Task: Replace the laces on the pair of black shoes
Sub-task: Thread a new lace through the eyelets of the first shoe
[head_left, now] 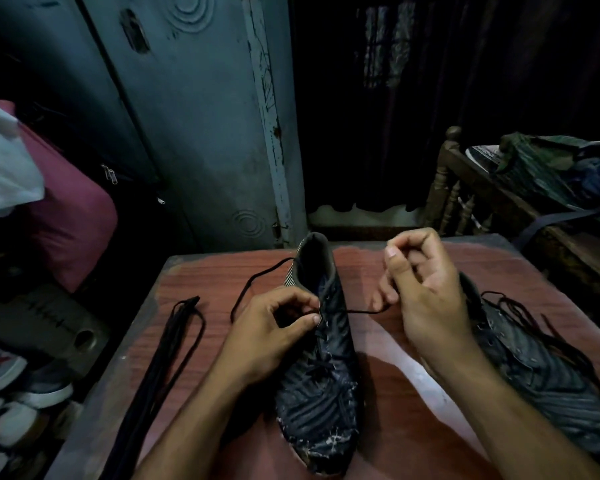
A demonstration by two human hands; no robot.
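A black shoe (321, 386) stands in the middle of the reddish table (201, 282), toe toward me. My left hand (274, 327) pinches its upper edge by the top eyelets. A black lace (361, 311) runs taut from there to my right hand (426, 292), which pinches the lace with curled fingers. The lace's other end (253, 282) loops away on the table to the left of the shoe. The second black shoe (541, 368) lies at the right, partly behind my right forearm, with loose dark laces (520, 306) draped over it.
A bundle of black laces (174, 344) lies stretched along the table's left side. A grey metal cupboard (187, 116) stands behind the table. A wooden rack with clothes (534, 174) is at the right. Several shoes (7, 393) sit on the floor at the left.
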